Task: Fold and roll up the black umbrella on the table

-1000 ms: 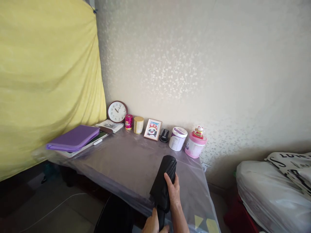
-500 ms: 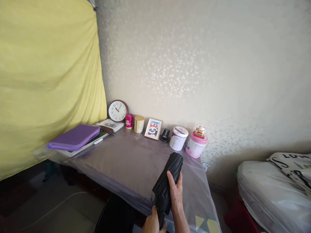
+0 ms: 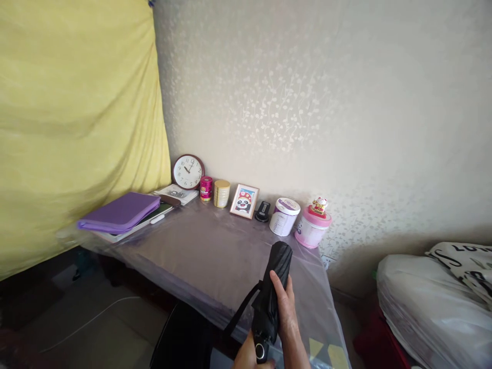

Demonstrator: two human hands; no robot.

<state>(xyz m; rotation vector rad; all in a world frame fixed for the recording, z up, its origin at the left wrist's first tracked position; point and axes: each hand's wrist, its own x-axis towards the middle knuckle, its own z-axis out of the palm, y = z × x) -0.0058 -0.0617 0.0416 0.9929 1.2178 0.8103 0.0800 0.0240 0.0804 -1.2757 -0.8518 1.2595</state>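
1. The right hand (image 3: 285, 312) is stretching forward at the bottom of the view, fingers (image 3: 277, 287) extended and wrapped in a grip.
2. The left hand (image 3: 248, 356) is closing low beside it, mostly cut off by the frame edge.

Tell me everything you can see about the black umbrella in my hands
The black umbrella is a folded compact type, its dark fabric canopy gathered in loose pleats around the shaft. It tilts away from you, rounded tip toward the wall, above the plastic-covered table. A thin black strap hangs loose on its left. The right hand wraps the canopy; the left hand holds the handle, which has a round button.
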